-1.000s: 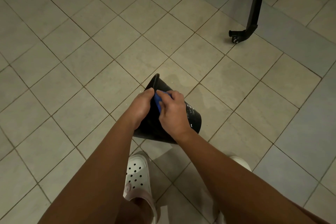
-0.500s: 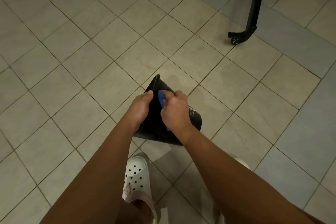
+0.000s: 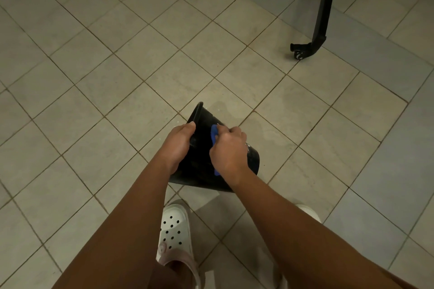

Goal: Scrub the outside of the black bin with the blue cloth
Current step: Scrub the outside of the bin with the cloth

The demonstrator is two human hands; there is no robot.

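One white clog (image 3: 175,230) shows in full nearest the camera, and the toe of its pair (image 3: 310,212) peeps out from under the right forearm. Both forearms reach forward and down to the black bin (image 3: 252,158), which lies tipped on its side just beyond the feet, rim pointing up and to the left, base to the right. Whether it rests on the floor (image 3: 94,82) or is held just clear of it, I cannot tell.

The left hand (image 3: 177,145) has its fingers curled over the bin's wall close to the rim and steadies it. The right hand (image 3: 229,150) is clenched, knuckles up, round the blue cloth (image 3: 214,135), pressing it against the upturned outside wall between rim and base. Only a strip of cloth shows at the fingertips, and a scrap below the heel of the hand.

By my reckoning the scrubbing is under way and not done. The cloth is on the outside, as the task asks, but it covers one patch. Pale streaks show on the wall near the base; suds or dirt, I cannot say. The underside and far side are hidden, so how much is clean cannot be judged. The bin would likely need turning to reach the rest.

Beyond it, a damp patch (image 3: 272,135) darkens the tiles. Well apart, at the upper right, stands a black frame leg (image 3: 323,14) on a caster (image 3: 297,53).
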